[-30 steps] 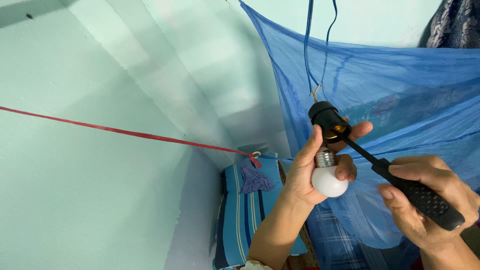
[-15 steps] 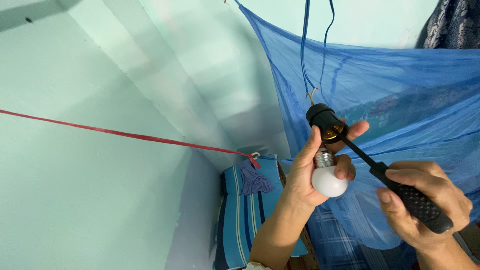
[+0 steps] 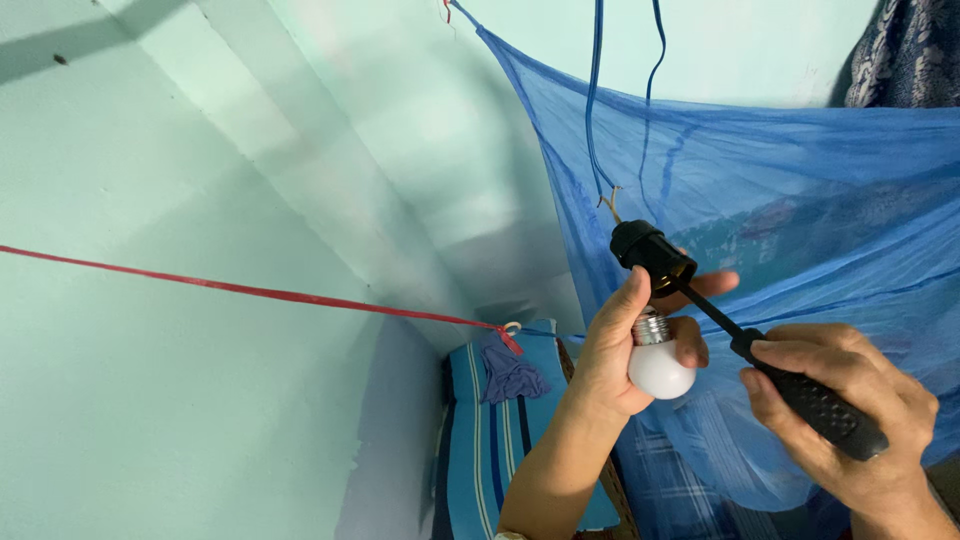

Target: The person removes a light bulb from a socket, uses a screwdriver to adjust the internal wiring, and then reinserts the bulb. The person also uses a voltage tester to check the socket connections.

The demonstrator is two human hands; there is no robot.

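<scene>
Bulb (image 3: 661, 368), small and white, cupped in the left hand (image 3: 625, 350), metal screw base up, just under the black socket (image 3: 652, 256) and apart from it. Socket dangling on blue wires (image 3: 594, 110) from above, pinched between left thumb and fingertips. Right hand (image 3: 850, 420) clenched round the black handle of a screwdriver (image 3: 800, 395), shaft angled up-left with tip inside the socket's open mouth. Behind both hands, blue mosquito net (image 3: 800, 200) draped wide. Pale green walls (image 3: 200, 400) all round, red cord (image 3: 250, 291) stretched across to a hook, striped blue cushion (image 3: 480, 440) below in the corner.
</scene>
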